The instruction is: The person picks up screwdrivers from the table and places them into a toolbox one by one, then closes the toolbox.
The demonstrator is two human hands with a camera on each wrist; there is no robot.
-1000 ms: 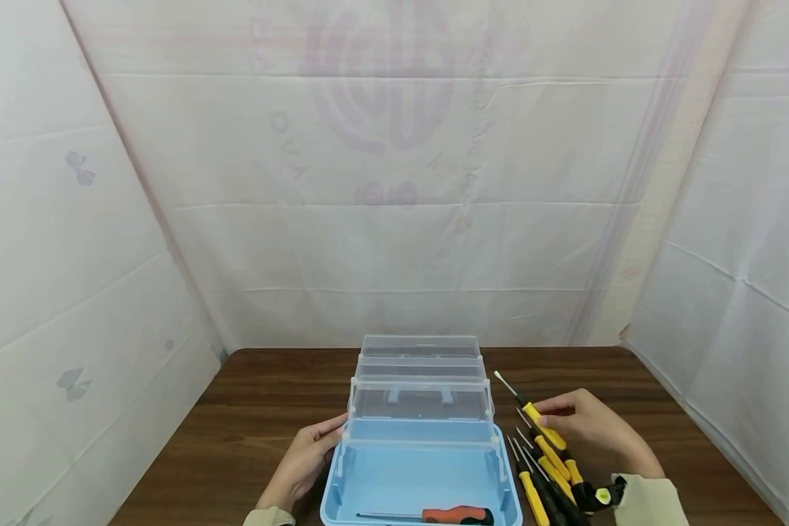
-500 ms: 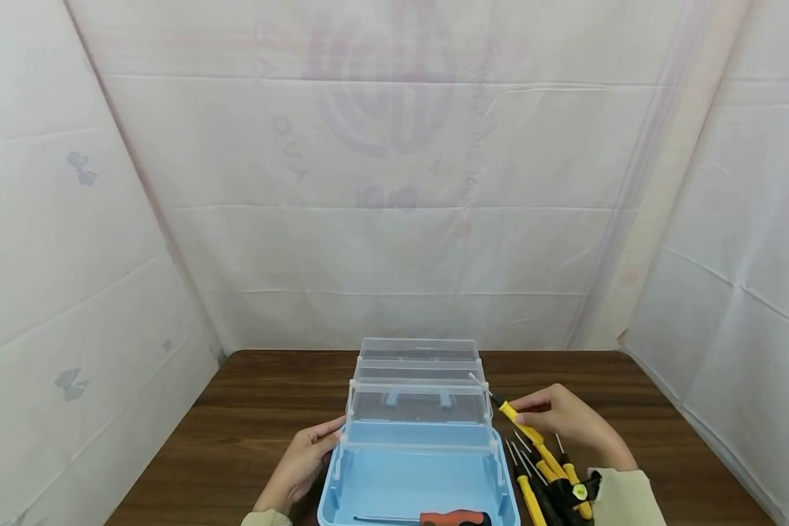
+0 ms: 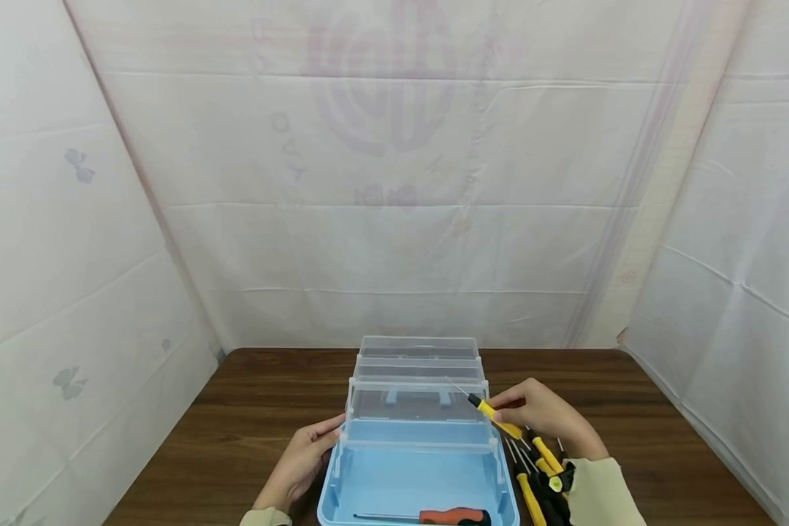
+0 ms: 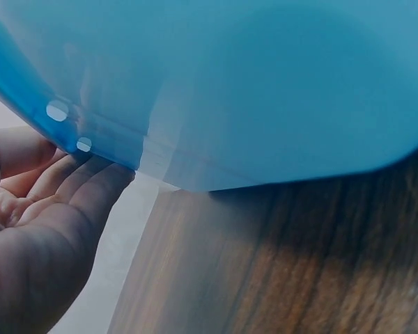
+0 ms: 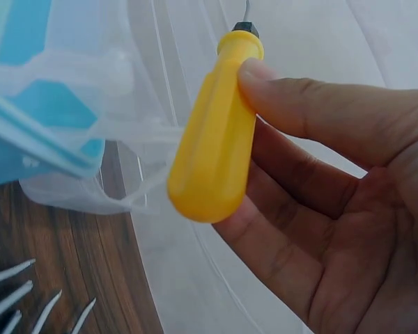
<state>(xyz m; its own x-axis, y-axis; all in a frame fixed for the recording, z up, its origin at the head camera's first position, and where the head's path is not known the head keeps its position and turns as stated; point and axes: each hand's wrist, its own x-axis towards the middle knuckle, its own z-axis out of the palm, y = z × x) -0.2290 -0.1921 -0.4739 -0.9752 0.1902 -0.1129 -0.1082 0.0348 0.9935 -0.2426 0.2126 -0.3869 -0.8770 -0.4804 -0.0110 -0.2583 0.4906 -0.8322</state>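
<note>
A yellow-handled screwdriver [image 3: 500, 421] with a black collar and thin shaft is pinched between the thumb and fingers of my right hand [image 3: 542, 413]. Its tip points up and left over the box in the head view, and its yellow handle [image 5: 214, 139] fills the middle of the right wrist view. My left hand [image 3: 302, 460] touches the left side of the light-blue toolbox [image 3: 329, 493], fingers fairly straight; in the left wrist view these fingers [image 4: 90, 188] meet the blue wall [image 4: 265, 90]. An orange-and-black screwdriver [image 3: 443, 516] lies inside the box.
Clear plastic trays [image 3: 421, 398] stand raised at the back of the box. Several more yellow-and-black screwdrivers [image 3: 531, 500] lie on the brown wooden table [image 3: 256, 387] right of the box, partly beneath my right wrist. White sheeting [image 3: 394, 183] hangs behind and at both sides.
My right hand has lifted the yellow screwdriver from the pile and moved left with it, to the box's right rear edge. The left hand has stayed in place.
</note>
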